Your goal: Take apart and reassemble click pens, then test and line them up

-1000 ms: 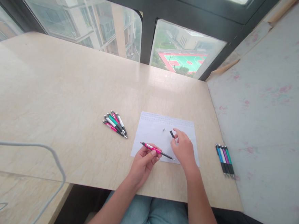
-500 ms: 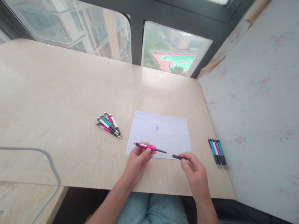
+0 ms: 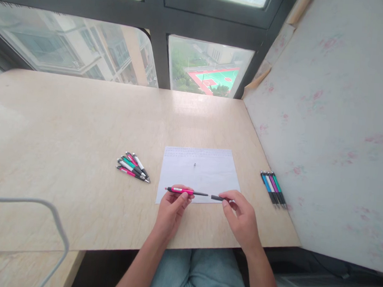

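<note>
My left hand [image 3: 174,208] pinches a pink pen barrel [image 3: 180,191] with a black end, held sideways above the paper's near edge. A dark inner part [image 3: 201,194] sticks out of the barrel to the right and ends in a thin tip. Between the fingers of my right hand [image 3: 240,214] is a black pen grip [image 3: 217,198], its open end close to that tip. Whether tip and grip touch, I cannot tell. Beneath lies a white sheet of paper [image 3: 180,166] with handwriting along its top. A tiny metal pen piece [image 3: 195,164] rests on it.
Several pens [image 3: 133,167] in pink, white and green lie fanned out left of the paper. On the right, several pens [image 3: 273,188] sit side by side near the papered wall [image 3: 327,170]. A grey cable [image 3: 56,221] loops over the table [image 3: 79,153] at the left. Windows stand behind.
My right hand has brought the black grip leftward, narrowing the gap to the thin tip of the pink pen. The whole view has tilted and shifted slightly.
</note>
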`<state>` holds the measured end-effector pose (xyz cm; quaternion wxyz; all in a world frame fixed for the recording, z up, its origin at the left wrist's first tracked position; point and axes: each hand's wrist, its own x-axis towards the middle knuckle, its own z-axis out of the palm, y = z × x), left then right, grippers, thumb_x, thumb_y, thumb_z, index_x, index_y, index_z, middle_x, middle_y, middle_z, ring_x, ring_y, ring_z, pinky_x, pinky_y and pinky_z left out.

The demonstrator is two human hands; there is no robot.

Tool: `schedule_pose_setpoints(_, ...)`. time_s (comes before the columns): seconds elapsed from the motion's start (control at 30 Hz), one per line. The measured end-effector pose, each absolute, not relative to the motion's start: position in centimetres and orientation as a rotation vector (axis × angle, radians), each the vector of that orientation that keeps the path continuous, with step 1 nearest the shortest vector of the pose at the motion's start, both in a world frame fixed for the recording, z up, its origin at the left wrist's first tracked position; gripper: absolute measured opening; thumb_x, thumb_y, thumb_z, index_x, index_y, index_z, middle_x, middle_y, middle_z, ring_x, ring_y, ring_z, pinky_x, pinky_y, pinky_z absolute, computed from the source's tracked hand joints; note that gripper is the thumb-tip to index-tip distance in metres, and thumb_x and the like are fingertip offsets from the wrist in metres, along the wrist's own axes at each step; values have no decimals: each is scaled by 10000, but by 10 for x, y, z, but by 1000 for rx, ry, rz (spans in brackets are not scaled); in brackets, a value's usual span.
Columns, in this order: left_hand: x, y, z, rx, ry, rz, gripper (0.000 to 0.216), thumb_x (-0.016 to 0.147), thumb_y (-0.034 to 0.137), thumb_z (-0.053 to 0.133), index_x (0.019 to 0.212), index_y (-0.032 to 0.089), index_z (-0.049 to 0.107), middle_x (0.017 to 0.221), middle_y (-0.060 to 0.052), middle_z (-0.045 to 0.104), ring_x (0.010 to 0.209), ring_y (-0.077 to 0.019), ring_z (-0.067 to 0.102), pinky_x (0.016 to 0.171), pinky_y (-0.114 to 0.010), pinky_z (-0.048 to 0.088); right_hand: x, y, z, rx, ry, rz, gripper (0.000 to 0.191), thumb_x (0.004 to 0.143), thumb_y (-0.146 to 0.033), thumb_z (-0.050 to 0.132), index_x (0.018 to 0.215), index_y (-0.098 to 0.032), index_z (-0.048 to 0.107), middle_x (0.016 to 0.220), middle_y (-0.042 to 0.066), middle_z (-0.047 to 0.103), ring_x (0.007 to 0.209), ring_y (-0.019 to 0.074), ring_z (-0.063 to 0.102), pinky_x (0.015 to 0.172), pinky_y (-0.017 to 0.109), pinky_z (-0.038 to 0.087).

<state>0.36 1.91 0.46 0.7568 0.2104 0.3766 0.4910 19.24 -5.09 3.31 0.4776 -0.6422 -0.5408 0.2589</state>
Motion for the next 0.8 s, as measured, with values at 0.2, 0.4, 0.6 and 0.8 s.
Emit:
schedule_pose_setpoints(0.2,3,20,3,448,814,1083,180,747,191,795,901,179,702,884,-28,726,772,-113,667,740,-211,515,191,-50,36,-1568,-1313,611,147,898,-186,539,962,-223,666,939,54,673,873,194,643,729,300,539)
schedule_pose_setpoints(0.4,4,18,4,501,783,1039,149,762,197,781,886,168,706,902,-39,721,770,-113,653,749,-219,510,177,-45,38,-1559,-1320,689,131,891,-199,553,977,-211,651,902,47,659,812,179,632,693,288,527)
schedule_pose_setpoints(0.6,4,17,5,540,762,1004,136,765,194,776,882,158,717,891,-45,720,806,-123,652,802,-235,515,161,-36,33,-1537,-1305,741,95,897,-210,557,930,-208,647,880,40,656,800,166,624,666,267,515)
schedule_pose_setpoints(0.8,4,17,2,535,754,1013,142,767,198,775,892,166,718,897,-38,720,805,-119,649,807,-240,512,159,-35,28,-1548,-1296,765,113,907,-240,559,945,-209,661,892,48,671,818,176,631,670,273,517)
